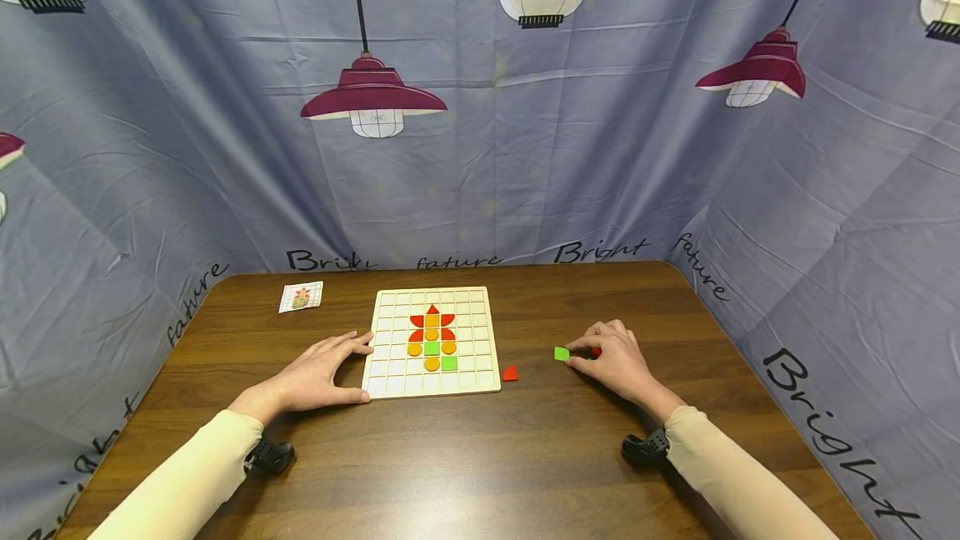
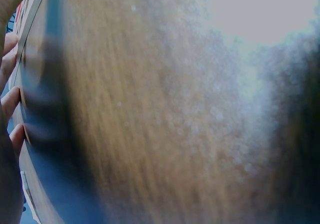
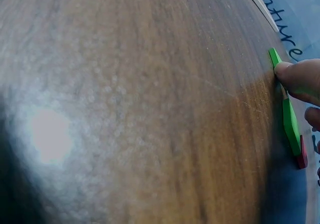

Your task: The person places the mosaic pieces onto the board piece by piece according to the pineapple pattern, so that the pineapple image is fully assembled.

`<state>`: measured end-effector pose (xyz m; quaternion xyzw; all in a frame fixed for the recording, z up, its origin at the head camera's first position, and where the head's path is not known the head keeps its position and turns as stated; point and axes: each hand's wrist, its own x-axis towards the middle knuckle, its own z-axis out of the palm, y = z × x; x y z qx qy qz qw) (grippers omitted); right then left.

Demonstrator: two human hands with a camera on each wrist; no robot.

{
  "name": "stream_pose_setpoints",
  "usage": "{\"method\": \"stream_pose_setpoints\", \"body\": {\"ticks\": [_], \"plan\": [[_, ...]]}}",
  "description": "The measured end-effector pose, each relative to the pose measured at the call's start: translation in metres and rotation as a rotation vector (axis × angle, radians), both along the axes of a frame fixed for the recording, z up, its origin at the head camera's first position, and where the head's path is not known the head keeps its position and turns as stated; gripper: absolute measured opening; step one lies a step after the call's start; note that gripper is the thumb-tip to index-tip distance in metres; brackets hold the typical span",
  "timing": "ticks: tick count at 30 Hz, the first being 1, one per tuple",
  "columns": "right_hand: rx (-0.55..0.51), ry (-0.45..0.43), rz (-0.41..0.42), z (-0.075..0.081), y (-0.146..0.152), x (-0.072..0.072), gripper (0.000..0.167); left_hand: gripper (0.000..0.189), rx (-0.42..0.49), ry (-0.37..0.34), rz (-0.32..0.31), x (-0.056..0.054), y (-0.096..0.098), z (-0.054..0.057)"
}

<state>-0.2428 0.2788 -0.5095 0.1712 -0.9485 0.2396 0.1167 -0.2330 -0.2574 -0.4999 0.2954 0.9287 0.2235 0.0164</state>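
Observation:
A white gridded board (image 1: 390,382) lies on the table with a pattern of red, orange and green tiles on its squares. My left hand (image 1: 322,373) is at its left edge, fingers spread and fingertips touching the rim, thumb by the near corner. Right of the board, my right hand (image 1: 611,361) pinches a green square tile (image 1: 562,353) by its right side between thumb and finger. In the right wrist view the thumb (image 3: 297,77) is on that tile. Another green tile (image 3: 290,126) and a red tile (image 3: 302,156) lie beneath this hand, mostly hidden from the head view.
A loose red quarter-round tile (image 1: 510,373) lies just off the board's right edge. Behind the left hand is a small picture card (image 1: 301,297) showing a coloured tile pattern. The brown wooden table (image 1: 465,465) meets a blue-grey curtain (image 1: 450,190) at its back edge.

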Motion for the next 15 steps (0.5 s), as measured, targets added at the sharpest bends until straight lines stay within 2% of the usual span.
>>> {"method": "stream_pose_setpoints", "body": {"ticks": [8, 15], "plan": [[0.028, 0.043, 0.052, -0.0011, -0.0019, -0.0021, 0.016, 0.086, -0.013, -0.013, 0.005, -0.0005, 0.001, 0.0004], [0.033, 0.054, 0.058, -0.0006, -0.0049, -0.0026, 0.015, 0.089, -0.011, -0.023, 0.01, -0.0003, 0.0008, 0.0003]]}}
